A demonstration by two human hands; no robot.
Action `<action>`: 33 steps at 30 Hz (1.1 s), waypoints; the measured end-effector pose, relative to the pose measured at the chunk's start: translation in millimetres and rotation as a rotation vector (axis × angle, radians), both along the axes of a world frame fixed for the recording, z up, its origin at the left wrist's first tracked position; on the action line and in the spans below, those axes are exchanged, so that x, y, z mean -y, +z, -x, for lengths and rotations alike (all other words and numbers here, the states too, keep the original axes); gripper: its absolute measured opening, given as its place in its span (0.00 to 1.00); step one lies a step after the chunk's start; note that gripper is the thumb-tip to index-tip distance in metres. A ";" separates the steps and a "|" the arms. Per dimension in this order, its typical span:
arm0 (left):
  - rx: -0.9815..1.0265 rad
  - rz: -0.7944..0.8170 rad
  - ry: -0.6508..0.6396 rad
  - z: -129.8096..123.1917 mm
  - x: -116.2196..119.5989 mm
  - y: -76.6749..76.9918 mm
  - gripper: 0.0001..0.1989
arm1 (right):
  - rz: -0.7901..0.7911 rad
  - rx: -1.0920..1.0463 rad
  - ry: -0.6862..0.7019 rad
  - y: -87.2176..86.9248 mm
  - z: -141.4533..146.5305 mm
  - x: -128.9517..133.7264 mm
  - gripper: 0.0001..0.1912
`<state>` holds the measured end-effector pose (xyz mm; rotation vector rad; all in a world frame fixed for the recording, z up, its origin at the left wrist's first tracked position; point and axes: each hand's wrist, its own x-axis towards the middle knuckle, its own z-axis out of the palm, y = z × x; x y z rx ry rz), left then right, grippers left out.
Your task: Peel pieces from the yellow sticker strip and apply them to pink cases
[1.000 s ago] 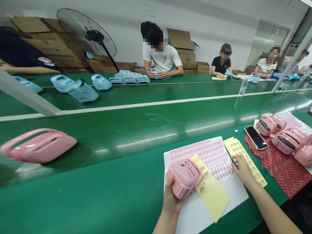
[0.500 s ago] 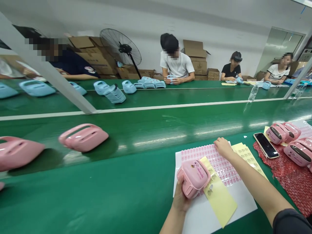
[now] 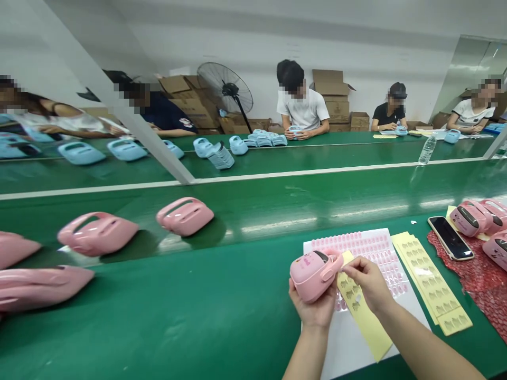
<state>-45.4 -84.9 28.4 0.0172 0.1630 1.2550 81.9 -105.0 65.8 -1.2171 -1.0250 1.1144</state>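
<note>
My left hand (image 3: 317, 310) is wrapped round the underside of a pink plastic housing with a carrying handle (image 3: 311, 278), tilted with its dark panel and handle toward the right. My right hand (image 3: 370, 282) is beside the handle, thumb and forefinger pinched; whatever is between them is too small to make out. Beneath both hands lies a white sheet (image 3: 344, 351) bearing rows of small pink oval stickers (image 3: 348, 241). A yellow label strip (image 3: 370, 330) crosses that sheet, partly hidden by the housing and right hand.
More yellow label strips (image 3: 431, 282) lie to the right, near a phone (image 3: 450, 237) and red bubble wrap (image 3: 481, 274) with pink housings (image 3: 471, 219). Other pink housings (image 3: 186, 216) stand at left. Across the green table, several people work on blue housings (image 3: 81, 153); a bottle (image 3: 426, 149) stands there.
My right hand has come from the sticker sheet's far edge to the held housing, fingers now pinched. My left hand has turned the housing so its handle shows. The view has swung left.
</note>
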 end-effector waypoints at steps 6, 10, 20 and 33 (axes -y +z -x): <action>-0.012 0.153 0.017 -13.0 10.0 10.2 0.18 | -0.036 0.176 -0.027 4.6 13.6 6.6 0.13; -0.029 0.153 0.019 -15.8 11.9 11.1 0.18 | -0.034 0.260 -0.079 2.9 9.7 5.0 0.10; -0.023 0.172 -0.006 -17.0 14.7 6.6 0.20 | -0.194 0.435 -0.158 10.6 13.4 10.9 0.06; 0.036 0.182 -0.103 -16.1 25.2 15.5 0.20 | -0.329 0.799 -0.161 10.6 8.9 18.7 0.10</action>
